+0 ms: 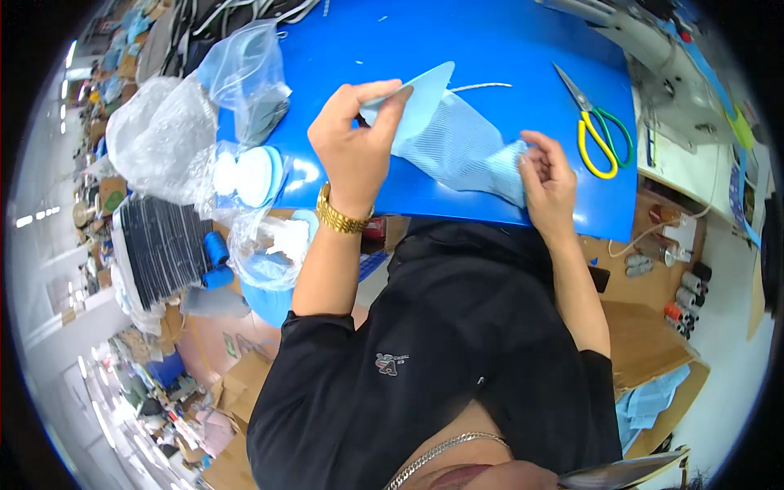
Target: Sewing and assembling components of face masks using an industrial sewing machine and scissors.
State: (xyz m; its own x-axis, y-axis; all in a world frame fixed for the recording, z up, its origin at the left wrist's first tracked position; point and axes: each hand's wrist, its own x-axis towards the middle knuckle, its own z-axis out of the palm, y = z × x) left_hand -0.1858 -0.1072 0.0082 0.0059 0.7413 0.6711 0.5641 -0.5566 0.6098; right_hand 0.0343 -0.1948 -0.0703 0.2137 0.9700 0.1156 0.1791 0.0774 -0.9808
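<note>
Pinched between thumb and fingers of my left hand [359, 135] is a smooth light blue panel [429, 102], tilted up off the blue table. A light blue mesh fabric piece [453, 147] runs from beneath it toward the right, and I cannot tell whether the two are joined. My right hand [549, 175] grips the mesh's right end near the front edge of the table. A thin white cord [482, 86] lies behind the panel. Scissors [596, 126] with yellow and green handles rest open, to the right of my right hand.
The blue table [498, 41] ends just before my body. A sewing machine [670, 90] stands at the right. Clear plastic bags [245, 82] and round light blue pieces [260, 175] crowd the left. Thread spools [690, 298] stand at far right, beyond a cardboard box [653, 351].
</note>
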